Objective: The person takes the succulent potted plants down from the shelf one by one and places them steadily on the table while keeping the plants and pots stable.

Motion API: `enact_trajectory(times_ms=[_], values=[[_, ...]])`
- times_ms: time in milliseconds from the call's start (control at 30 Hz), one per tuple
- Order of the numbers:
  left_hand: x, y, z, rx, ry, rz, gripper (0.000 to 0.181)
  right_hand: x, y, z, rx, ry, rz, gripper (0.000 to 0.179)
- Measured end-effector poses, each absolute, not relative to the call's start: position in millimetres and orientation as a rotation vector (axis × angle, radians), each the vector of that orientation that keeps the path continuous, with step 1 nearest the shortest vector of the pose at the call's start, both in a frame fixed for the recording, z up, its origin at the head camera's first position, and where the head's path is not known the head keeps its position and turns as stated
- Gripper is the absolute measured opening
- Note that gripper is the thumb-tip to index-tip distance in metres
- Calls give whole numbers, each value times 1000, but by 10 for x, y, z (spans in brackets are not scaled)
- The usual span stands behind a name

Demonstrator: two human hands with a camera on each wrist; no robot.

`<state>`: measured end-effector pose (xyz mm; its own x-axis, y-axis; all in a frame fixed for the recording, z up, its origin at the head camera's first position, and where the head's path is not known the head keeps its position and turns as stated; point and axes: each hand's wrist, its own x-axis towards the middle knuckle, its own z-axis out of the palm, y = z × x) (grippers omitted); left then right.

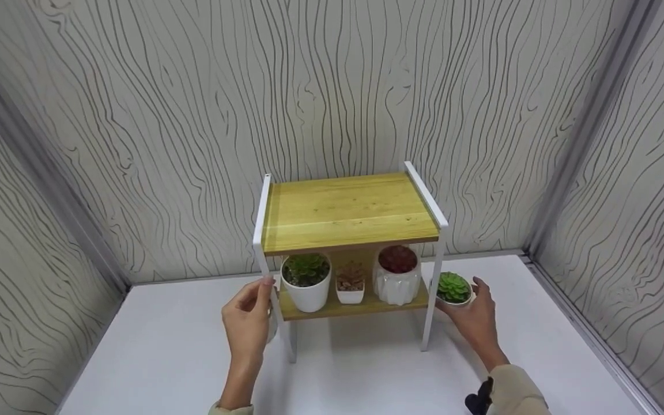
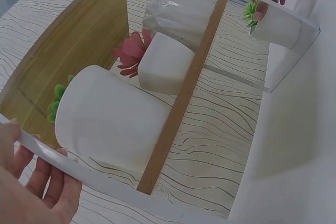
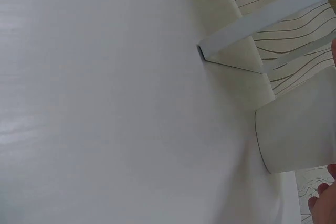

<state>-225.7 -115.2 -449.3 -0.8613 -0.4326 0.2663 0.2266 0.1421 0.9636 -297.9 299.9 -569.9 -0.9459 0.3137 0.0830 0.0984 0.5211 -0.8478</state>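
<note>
A small two-tier shelf with wooden boards and a white frame stands on the table. My left hand grips its front left leg; in the left wrist view the fingers curl round the white bar. To the right of the shelf, my right hand holds a green succulent in a white pot by its upper part. The right wrist view has this pot upright, its base close to the white tabletop, beside a shelf leg; only some fingertips show there.
On the lower board stand a green plant in a white pot, a small reddish succulent in a square pot and a dark red plant in a ribbed pot. Wood-grain patterned panels enclose the white table.
</note>
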Motion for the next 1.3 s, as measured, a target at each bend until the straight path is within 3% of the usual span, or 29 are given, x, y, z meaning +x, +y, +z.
enact_trajectory(times_ms=[367, 667, 1300], values=[[-2263, -1157, -4499, 192, -1933, -1770, 25, -2912, 2981, -5545, -294, -2427, 1323, 108], [-2248, -1146, -4511, 190, -1931, -1754, 24, -2807, 2972, -5377, -322, -2335, 1320, 109], [-2228, -1093, -4536, 136, -1978, -1420, 22, -2590, 2863, -4840, -76, -2132, 1477, 76]])
